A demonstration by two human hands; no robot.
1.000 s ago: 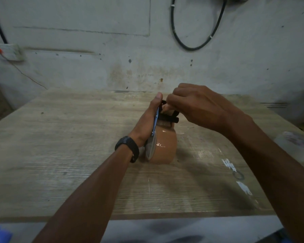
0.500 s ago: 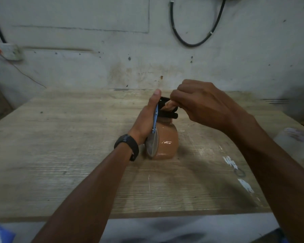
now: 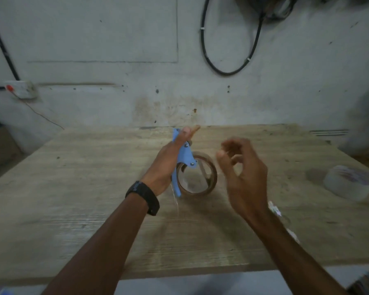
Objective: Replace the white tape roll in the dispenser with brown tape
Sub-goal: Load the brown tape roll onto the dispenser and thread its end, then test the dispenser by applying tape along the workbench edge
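My left hand (image 3: 168, 165) grips the blue tape dispenser (image 3: 184, 155) and holds it upright near the middle of the wooden table (image 3: 73, 188). The brown tape roll (image 3: 211, 179) sits in the dispenser, its open core facing me, its lower edge close to the tabletop. A short brown tape end (image 3: 195, 129) sticks up past my left thumb. My right hand (image 3: 241, 173) hovers just right of the roll with fingers loosely apart and nothing in it. The white tape roll (image 3: 349, 182) lies flat at the table's right edge.
A stained wall stands behind the table, with a black cable loop (image 3: 228, 50) hanging on it and a white socket box (image 3: 21, 89) at the left. A cardboard box (image 3: 0, 143) sits left of the table. White marks (image 3: 275, 209) are on the tabletop by my right wrist.
My right hand has let go of the dispenser's top and moved off to the right, fingers apart. My left hand has turned the dispenser so the roll's core faces me. The view tilted upward.
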